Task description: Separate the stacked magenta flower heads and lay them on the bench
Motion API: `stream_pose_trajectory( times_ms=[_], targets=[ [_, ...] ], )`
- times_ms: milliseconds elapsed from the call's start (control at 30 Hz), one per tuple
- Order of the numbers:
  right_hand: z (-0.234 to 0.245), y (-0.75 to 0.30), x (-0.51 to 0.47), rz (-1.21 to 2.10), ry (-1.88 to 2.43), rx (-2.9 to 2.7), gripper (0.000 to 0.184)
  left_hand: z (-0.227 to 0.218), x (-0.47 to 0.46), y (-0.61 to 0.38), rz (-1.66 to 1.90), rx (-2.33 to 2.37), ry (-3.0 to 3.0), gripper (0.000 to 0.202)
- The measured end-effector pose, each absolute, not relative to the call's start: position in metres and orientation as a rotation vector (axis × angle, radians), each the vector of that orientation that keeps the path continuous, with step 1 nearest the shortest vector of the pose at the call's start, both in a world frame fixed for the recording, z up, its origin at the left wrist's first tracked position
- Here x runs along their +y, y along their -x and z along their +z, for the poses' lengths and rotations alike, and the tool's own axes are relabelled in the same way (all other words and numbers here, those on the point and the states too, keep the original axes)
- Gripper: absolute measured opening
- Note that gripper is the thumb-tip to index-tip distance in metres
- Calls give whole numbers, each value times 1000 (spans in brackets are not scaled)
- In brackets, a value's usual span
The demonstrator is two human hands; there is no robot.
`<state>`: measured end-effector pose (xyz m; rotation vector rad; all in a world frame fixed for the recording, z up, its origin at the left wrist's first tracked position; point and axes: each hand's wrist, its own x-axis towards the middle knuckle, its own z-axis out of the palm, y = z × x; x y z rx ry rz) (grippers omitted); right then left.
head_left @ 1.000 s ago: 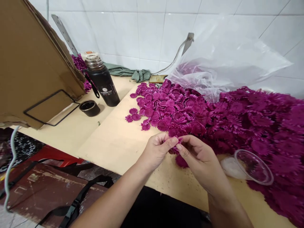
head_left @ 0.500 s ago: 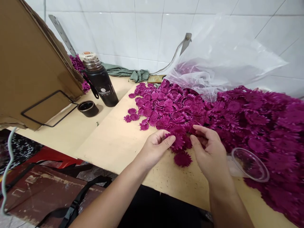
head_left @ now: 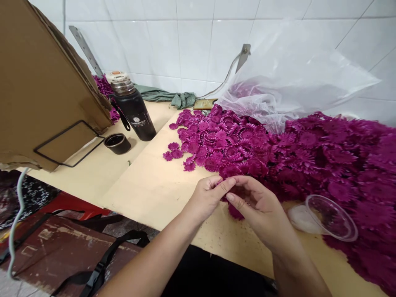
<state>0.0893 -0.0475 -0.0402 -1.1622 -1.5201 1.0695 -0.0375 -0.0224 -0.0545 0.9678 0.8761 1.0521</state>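
Note:
My left hand (head_left: 208,197) and my right hand (head_left: 259,206) meet over the front of the wooden table (head_left: 148,185), fingers pinched together on purple fabric flower pieces (head_left: 232,193) between them. One loose purple flower (head_left: 234,212) lies on the table just under my hands. A big heap of purple flowers (head_left: 293,152) spreads from the middle to the right edge, touching my fingertips.
A clear plastic cup (head_left: 328,216) lies on its side right of my right hand. A black flask (head_left: 133,108) and its cap (head_left: 116,142) stand at the back left beside a tilted cardboard sheet (head_left: 40,82). A clear plastic bag (head_left: 293,82) leans on the tiled wall.
Half a second ago my hands were apart, the right one reaching into the heap. Now they have come together again, pinching flower pieces between the fingertips.

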Motion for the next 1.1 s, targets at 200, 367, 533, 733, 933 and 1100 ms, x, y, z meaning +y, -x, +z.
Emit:
stream_pose_trajectory(
  times_ms=[200,367,533,733,933,1100],
  targets=[
    [-39,-93,-43,834,1281,-1386,10,-52,-25,39,1054,822,-1057,52],
    [-41,-95,-39,468,1391,-1327,8,-46,-32,44,1019,853,-1198,41],
    [-35,-110,-31,163,1446,-1175,9,-44,-35,54,1036,891,-1251,33],
    [-29,-106,-39,370,1451,-1348,23,-57,-25,54,967,1159,-1649,25],
    [-36,-104,-48,545,1461,-1379,15,-55,-22,54,1136,1253,-1764,22],
    [-43,-101,-53,660,1406,-1363,15,-47,-31,44,1079,1087,-1586,20]
  ],
)
